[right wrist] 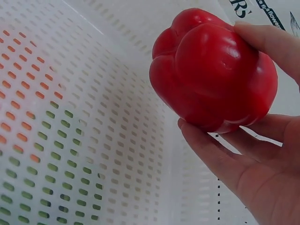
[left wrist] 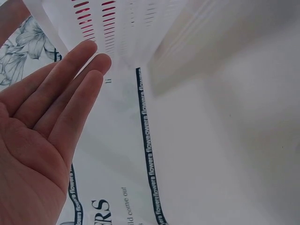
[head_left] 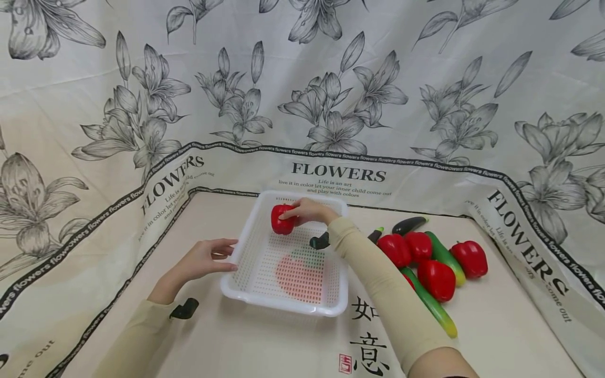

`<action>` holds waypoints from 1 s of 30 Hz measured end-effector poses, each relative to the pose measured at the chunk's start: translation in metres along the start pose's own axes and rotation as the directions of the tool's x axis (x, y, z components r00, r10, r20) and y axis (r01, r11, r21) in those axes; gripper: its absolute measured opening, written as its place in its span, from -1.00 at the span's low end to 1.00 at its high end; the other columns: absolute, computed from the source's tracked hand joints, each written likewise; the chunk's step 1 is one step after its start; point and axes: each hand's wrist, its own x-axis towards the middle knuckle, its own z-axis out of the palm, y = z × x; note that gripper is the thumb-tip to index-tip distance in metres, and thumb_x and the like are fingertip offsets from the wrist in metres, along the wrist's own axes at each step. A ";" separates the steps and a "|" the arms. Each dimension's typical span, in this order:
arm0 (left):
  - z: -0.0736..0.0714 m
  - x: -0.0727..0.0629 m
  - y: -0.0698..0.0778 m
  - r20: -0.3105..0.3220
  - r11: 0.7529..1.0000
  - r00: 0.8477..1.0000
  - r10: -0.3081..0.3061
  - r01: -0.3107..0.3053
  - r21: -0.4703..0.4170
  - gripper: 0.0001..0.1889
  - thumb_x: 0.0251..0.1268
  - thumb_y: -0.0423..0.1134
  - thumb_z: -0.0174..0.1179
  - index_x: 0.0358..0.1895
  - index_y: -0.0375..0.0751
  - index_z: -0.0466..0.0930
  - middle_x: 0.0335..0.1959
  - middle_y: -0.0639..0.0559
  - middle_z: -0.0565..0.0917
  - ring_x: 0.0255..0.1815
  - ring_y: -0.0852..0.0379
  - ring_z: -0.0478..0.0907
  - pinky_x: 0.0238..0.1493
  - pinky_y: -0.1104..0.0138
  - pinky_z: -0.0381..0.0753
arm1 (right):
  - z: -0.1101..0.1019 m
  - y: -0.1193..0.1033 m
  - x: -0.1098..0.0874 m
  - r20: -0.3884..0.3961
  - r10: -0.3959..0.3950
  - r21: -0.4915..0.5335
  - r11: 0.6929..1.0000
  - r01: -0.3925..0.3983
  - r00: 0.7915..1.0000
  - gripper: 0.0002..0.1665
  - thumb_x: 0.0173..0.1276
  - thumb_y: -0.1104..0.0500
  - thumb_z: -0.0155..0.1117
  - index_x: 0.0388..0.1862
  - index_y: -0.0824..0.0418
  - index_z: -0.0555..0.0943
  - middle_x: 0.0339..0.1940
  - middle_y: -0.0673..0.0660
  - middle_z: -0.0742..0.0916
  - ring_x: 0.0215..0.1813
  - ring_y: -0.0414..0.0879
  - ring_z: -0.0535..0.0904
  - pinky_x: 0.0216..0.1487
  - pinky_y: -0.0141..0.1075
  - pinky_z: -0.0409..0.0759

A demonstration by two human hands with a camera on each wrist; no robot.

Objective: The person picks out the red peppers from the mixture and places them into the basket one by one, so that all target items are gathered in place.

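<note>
A red bell pepper (head_left: 282, 220) is gripped by my right hand (head_left: 309, 211) over the far left part of a white perforated basket (head_left: 241, 299). In the right wrist view, thumb and fingers hold the bell pepper (right wrist: 211, 70) from opposite sides, with the basket's holed floor (right wrist: 93, 140) around it. The basket floor carries a red and green strawberry print (head_left: 300, 275). My left hand (head_left: 205, 260) is at the basket's left side, its fingertips right at the rim. In the left wrist view, the left hand's fingers (left wrist: 70, 93) are extended beside the basket wall (left wrist: 117, 28).
To the right lie several red bell peppers (head_left: 437, 280), green cucumbers with yellow ends (head_left: 437, 310) and a dark eggplant (head_left: 408, 225). Another dark vegetable (head_left: 375, 234) is partly behind the right sleeve. A flower-print cloth (head_left: 331, 105) rises behind and beside the table (head_left: 212, 341).
</note>
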 end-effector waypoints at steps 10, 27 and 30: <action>0.000 0.000 -0.003 -0.003 0.999 1.000 -0.028 0.028 0.025 -0.25 -0.06 0.01 0.45 0.25 -0.21 0.45 0.00 -0.13 0.66 0.01 -0.06 0.62 -0.02 0.17 0.66 | 0.011 0.006 0.002 0.017 0.007 0.062 0.998 -0.008 1.000 -0.52 0.24 0.10 0.34 0.07 0.32 0.55 0.07 0.22 0.64 0.01 0.01 0.61 0.15 -0.05 0.57; 0.002 0.002 -0.005 0.000 1.000 1.000 -0.010 0.010 0.011 -0.28 -0.02 -0.04 0.44 0.25 -0.24 0.44 -0.01 -0.16 0.66 0.01 -0.07 0.62 -0.01 0.14 0.66 | 0.024 0.019 0.014 -0.017 -0.002 0.064 0.998 0.003 1.000 -0.57 0.28 0.08 0.30 0.02 0.33 0.58 0.00 0.20 0.67 -0.03 -0.05 0.59 0.14 -0.12 0.59; 0.001 0.001 -0.004 -0.006 1.000 1.000 -0.015 0.015 0.011 -0.27 -0.03 -0.02 0.44 0.25 -0.23 0.44 0.00 -0.14 0.66 0.01 -0.06 0.63 -0.01 0.15 0.66 | 0.027 0.019 0.016 -0.035 0.007 0.079 0.997 -0.004 0.999 -0.56 0.26 0.09 0.31 0.05 0.32 0.56 0.04 0.20 0.65 0.03 -0.03 0.57 0.15 -0.12 0.58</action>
